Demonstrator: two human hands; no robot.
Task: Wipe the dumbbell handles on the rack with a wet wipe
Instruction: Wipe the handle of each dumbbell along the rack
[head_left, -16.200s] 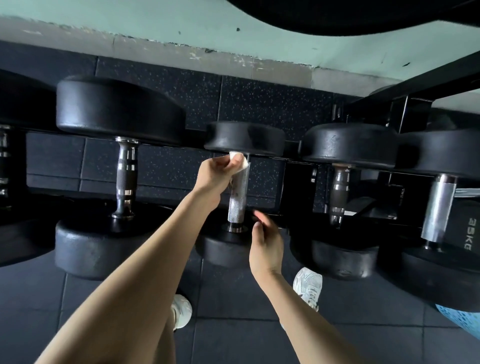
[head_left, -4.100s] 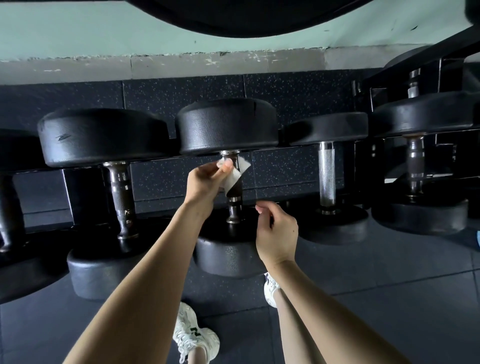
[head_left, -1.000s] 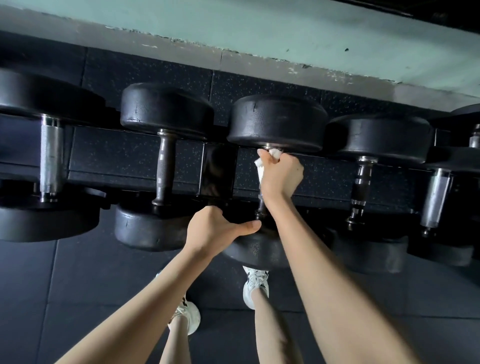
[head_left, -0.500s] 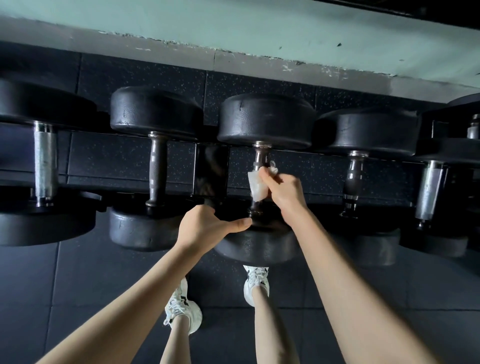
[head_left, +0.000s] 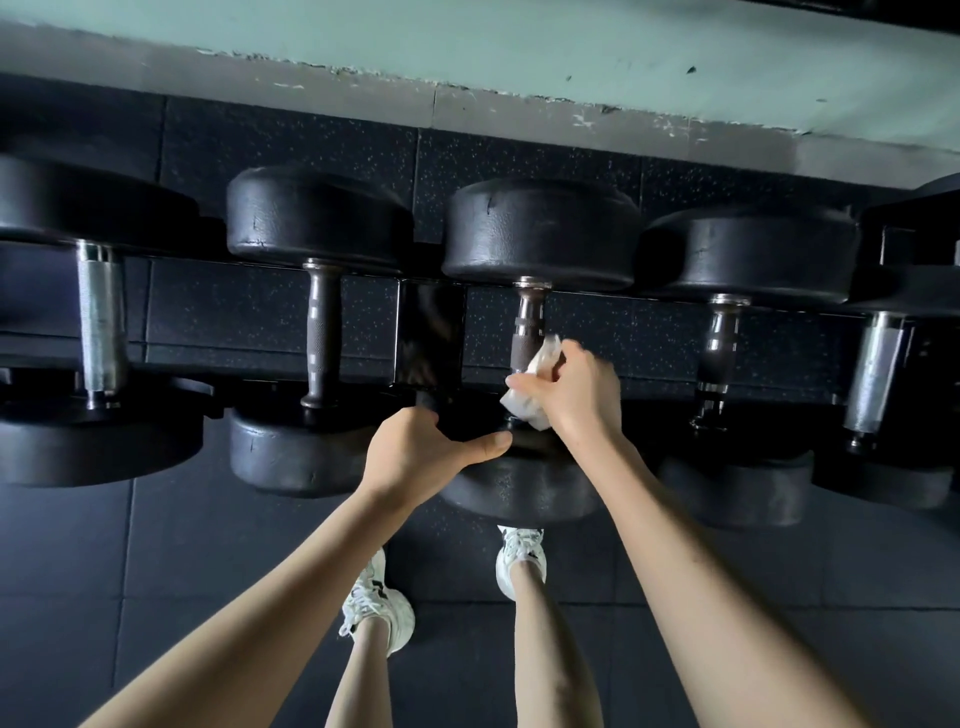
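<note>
Right hand (head_left: 577, 399), wet wipe (head_left: 523, 406) — dumbbell handle (head_left: 525, 332)

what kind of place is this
Most likely a gym's free-weight area: a row of black dumbbells rests on a rack, and the floor is dark speckled rubber tile.

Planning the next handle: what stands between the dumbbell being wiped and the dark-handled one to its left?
Head view: a glossy black rack post, with the left hand at its near end.
</note>
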